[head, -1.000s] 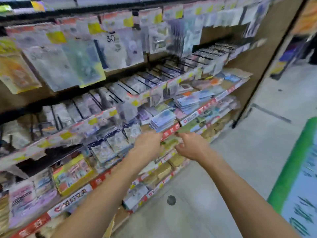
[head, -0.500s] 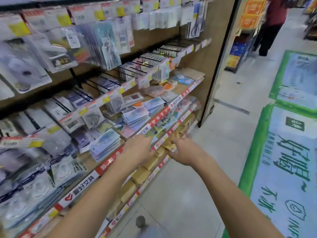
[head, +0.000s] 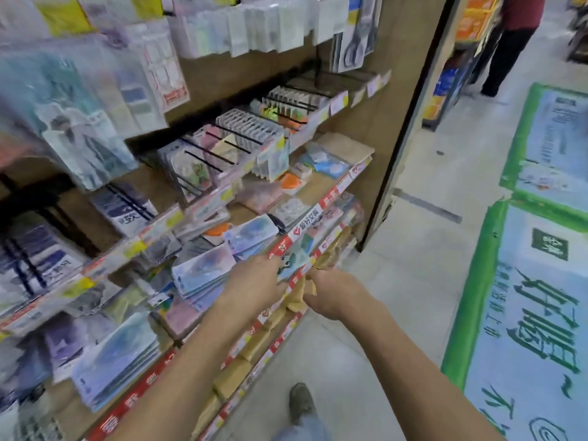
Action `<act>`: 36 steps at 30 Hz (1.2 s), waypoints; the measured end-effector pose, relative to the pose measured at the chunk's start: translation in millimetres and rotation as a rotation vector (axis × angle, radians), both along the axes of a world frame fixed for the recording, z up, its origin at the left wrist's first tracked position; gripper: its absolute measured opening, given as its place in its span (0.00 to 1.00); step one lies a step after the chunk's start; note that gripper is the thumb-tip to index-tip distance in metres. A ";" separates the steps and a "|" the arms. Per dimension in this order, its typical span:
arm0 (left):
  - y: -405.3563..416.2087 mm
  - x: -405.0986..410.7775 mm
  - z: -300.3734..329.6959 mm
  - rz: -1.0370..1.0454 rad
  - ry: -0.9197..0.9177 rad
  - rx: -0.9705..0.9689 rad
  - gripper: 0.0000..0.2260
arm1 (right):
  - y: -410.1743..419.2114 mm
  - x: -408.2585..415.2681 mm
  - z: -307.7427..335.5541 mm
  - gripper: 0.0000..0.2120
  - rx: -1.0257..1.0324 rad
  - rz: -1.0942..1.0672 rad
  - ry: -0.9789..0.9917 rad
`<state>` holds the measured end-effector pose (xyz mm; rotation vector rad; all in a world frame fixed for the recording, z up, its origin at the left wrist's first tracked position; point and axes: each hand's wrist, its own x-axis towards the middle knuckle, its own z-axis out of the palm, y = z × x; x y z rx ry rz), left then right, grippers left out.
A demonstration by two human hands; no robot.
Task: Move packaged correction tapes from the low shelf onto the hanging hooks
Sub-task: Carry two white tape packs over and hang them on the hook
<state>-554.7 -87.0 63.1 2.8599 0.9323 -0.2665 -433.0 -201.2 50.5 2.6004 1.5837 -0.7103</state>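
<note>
Our left hand (head: 254, 289) reaches to the red-and-white price strip on the shelf edge (head: 305, 227), fingers curled at a glossy printed packet (head: 291, 261) lying just behind it; whether they actually pinch it we cannot tell. Our right hand (head: 334, 296), at about four o'clock from the left, is curled around a crumpled tan wrapper (head: 299, 296) on the lower shelf. Which flat packs are the correction tapes is too blurred to say; the likeliest are the carded packs lying on the low shelf, at twelve o'clock from our hands. We judge such packs light, thin and fairly stiff, with slick film faces that slide over each other, so we would take one by its card edge near the hang-hole, thumb on top. The black wire hooks (head: 235, 144) stand at eleven o'clock, above, already crowded with clear blister cards (head: 187, 167).
</note>
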 end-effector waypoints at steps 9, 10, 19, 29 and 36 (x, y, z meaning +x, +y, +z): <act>81.0 92.7 -39.1 0.088 -0.031 -0.084 0.12 | 87.0 112.4 -20.7 0.24 -0.041 0.052 0.052; 87.0 97.9 -45.6 0.093 -0.015 -0.087 0.13 | 92.0 121.9 -28.1 0.24 -0.044 0.062 0.057; 113.3 144.5 -81.1 0.191 0.068 -0.118 0.12 | 156.8 196.1 -87.8 0.25 -0.114 0.189 0.095; 125.5 198.0 -85.4 0.510 0.070 -0.290 0.15 | 262.1 281.0 -114.0 0.26 -0.065 0.534 0.084; 117.3 231.3 -84.3 0.762 0.079 -0.347 0.14 | 322.9 311.6 -146.0 0.28 0.070 0.756 0.142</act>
